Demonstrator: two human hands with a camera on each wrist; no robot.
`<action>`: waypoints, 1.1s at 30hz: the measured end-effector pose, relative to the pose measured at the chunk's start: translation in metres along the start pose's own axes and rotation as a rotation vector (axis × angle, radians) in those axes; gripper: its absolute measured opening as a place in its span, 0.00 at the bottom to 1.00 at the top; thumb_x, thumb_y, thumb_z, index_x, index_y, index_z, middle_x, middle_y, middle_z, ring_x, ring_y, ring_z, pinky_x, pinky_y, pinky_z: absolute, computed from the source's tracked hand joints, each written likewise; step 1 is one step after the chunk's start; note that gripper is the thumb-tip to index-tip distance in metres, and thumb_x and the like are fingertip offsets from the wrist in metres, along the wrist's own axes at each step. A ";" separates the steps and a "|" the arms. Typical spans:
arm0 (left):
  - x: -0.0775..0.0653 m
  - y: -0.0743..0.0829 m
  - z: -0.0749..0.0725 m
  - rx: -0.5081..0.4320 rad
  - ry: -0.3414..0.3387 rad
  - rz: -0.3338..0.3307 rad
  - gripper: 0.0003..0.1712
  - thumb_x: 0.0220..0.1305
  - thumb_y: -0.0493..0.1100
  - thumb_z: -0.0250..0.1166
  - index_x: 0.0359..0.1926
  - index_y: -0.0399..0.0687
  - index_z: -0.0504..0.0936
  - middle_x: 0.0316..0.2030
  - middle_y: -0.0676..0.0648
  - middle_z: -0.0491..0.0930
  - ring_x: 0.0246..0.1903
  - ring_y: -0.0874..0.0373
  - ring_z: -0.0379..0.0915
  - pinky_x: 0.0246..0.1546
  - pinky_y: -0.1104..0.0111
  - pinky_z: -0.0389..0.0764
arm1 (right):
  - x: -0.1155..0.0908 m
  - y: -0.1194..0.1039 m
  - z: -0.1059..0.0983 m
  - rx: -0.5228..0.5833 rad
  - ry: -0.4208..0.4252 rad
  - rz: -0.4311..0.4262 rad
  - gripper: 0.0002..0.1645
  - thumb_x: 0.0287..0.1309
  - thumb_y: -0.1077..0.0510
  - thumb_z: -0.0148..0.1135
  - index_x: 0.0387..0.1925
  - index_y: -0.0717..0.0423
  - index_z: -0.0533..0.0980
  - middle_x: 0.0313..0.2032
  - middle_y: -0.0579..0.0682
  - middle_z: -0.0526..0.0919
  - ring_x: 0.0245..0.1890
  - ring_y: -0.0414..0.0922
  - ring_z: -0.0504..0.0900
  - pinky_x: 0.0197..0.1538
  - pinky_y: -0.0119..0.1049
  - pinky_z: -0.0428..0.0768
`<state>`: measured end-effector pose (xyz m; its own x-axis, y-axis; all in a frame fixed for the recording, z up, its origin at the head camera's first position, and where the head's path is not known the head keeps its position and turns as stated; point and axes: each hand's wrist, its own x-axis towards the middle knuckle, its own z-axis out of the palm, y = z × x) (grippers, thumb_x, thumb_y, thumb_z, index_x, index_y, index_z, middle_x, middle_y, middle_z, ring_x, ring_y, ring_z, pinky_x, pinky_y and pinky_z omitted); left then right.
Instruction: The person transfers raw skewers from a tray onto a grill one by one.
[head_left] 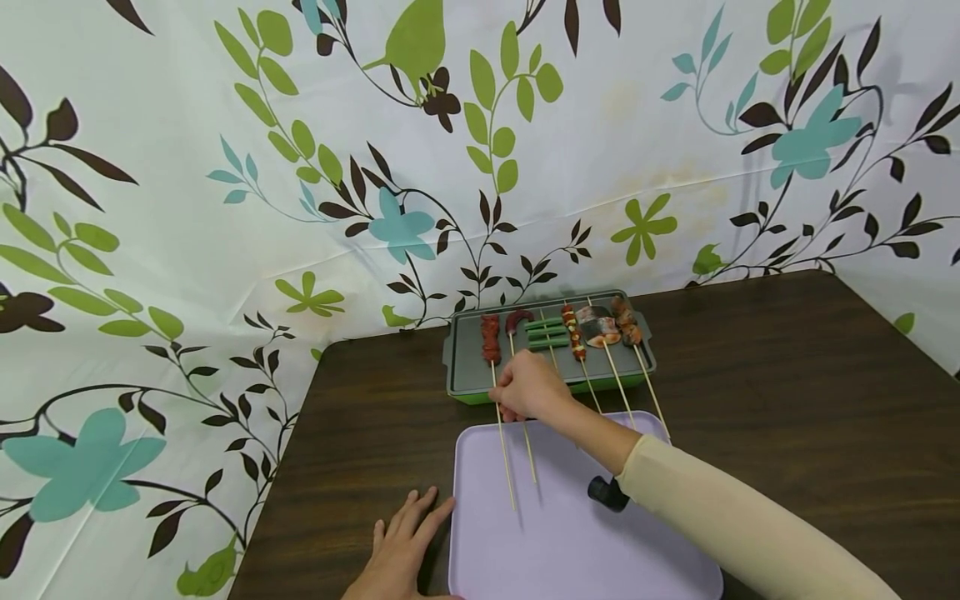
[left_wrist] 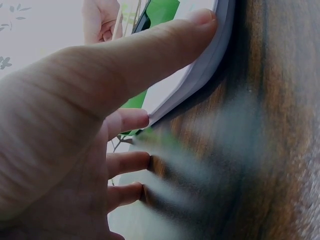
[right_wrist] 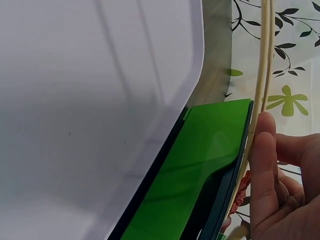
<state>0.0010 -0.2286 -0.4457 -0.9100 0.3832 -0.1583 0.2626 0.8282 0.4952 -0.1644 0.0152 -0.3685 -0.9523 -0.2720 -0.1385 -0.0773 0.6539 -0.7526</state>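
My right hand [head_left: 532, 387] pinches the bare stick of the leftmost skewer [head_left: 491, 340], which carries dark red meat chunks; the right wrist view shows the fingertips [right_wrist: 265, 122] at the stick. That meat lies on a grey grill plate with a green base [head_left: 471, 398]. Beside it, a skewer with a curled dark red piece [head_left: 517, 320] runs just under the hand. My left hand [head_left: 401, 546] lies with fingers spread on the table, its fingertips touching the left rim of a lavender tray [head_left: 585, 550]. In the left wrist view, the thumb [left_wrist: 165, 45] lies along the tray's edge.
More skewers lie across the grill: green vegetable sticks [head_left: 547, 333], a red-and-white one [head_left: 574, 332], a fish-like piece [head_left: 598, 325] and browned meat [head_left: 627, 321]. Their sticks overhang the tray. A dark wooden table [head_left: 787, 400] meets a leaf-patterned cloth [head_left: 585, 150] behind.
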 end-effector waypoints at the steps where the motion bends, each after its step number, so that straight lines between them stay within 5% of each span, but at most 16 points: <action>1: 0.000 0.000 0.000 -0.004 -0.002 -0.004 0.62 0.37 0.77 0.67 0.73 0.64 0.56 0.70 0.37 0.56 0.67 0.28 0.46 0.44 0.20 0.46 | 0.000 0.000 0.000 0.001 0.000 -0.001 0.15 0.57 0.54 0.67 0.16 0.52 0.83 0.10 0.44 0.80 0.13 0.45 0.81 0.14 0.30 0.69; 20: -0.001 -0.001 0.001 -0.004 0.005 0.002 0.62 0.37 0.78 0.66 0.72 0.62 0.57 0.70 0.37 0.56 0.67 0.27 0.47 0.44 0.20 0.46 | -0.002 0.001 -0.002 -0.010 -0.014 -0.029 0.15 0.58 0.54 0.66 0.17 0.51 0.83 0.10 0.44 0.80 0.12 0.43 0.80 0.16 0.31 0.70; 26: -0.001 0.000 0.001 -0.006 0.000 -0.004 0.62 0.36 0.79 0.66 0.72 0.64 0.57 0.70 0.37 0.56 0.67 0.28 0.46 0.45 0.20 0.45 | -0.009 0.004 -0.006 0.110 -0.028 -0.024 0.11 0.58 0.56 0.65 0.23 0.56 0.84 0.13 0.46 0.80 0.16 0.47 0.83 0.22 0.39 0.80; 33: -0.001 -0.001 0.002 0.014 0.009 0.011 0.63 0.35 0.80 0.65 0.72 0.62 0.58 0.70 0.38 0.56 0.67 0.28 0.47 0.45 0.21 0.47 | -0.029 0.010 -0.018 0.188 -0.037 -0.017 0.09 0.59 0.56 0.65 0.24 0.53 0.83 0.16 0.48 0.82 0.16 0.45 0.82 0.22 0.37 0.79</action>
<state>0.0018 -0.2290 -0.4478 -0.9099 0.3886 -0.1455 0.2768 0.8296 0.4848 -0.1427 0.0421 -0.3607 -0.9397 -0.3096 -0.1454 -0.0335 0.5063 -0.8617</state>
